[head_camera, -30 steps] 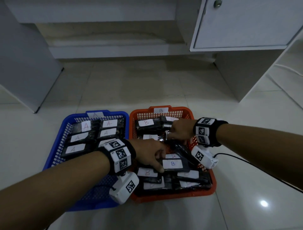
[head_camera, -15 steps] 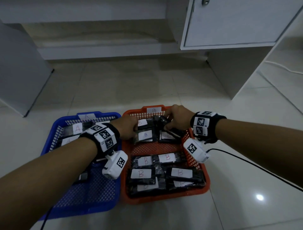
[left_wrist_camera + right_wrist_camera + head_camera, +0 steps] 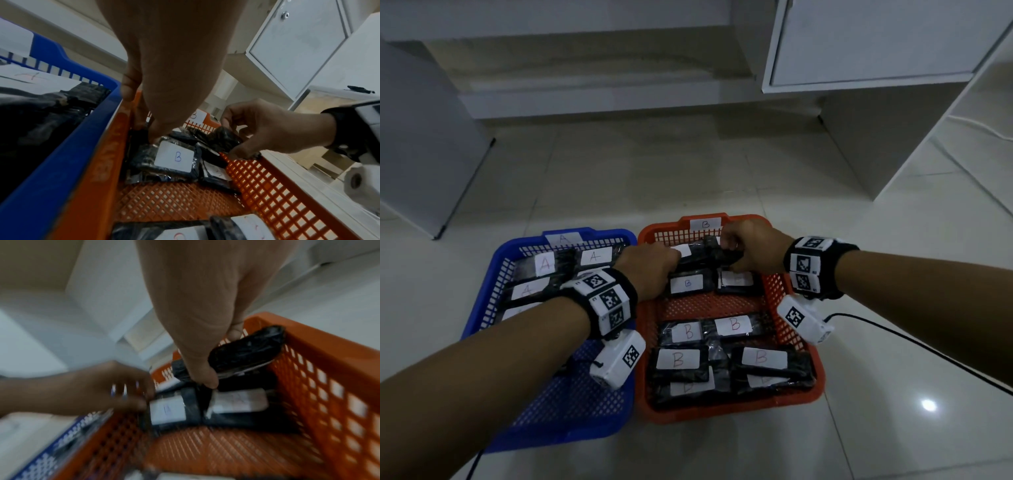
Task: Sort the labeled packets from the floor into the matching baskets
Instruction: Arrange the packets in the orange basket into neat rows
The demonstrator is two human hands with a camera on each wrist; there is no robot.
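Note:
The orange basket (image 3: 780, 291) tagged B holds several black packets with white B labels, and the blue basket (image 3: 482, 308) tagged A holds several A packets (image 3: 594, 256). Both hands are at the orange basket's far end. My left hand (image 3: 671, 257) pinches the left end of a packet lying there, just beyond a blue-lettered B packet (image 3: 174, 157). My right hand (image 3: 726, 246) grips a dark packet (image 3: 246, 350) tilted up off the pile, with its label hidden. The left hand (image 3: 147, 131) and right hand (image 3: 222, 356) also show in their own wrist views.
The two baskets stand side by side and touching on a pale tiled floor (image 3: 688, 178). A white cabinet (image 3: 876, 44) hangs over the far right, and a grey panel (image 3: 421, 154) stands at the far left. A black cable (image 3: 914, 346) trails right of the orange basket.
Both hands have moved from the middle of the orange basket to its far end. The right hand has taken hold of a dark packet there and tilted it up.

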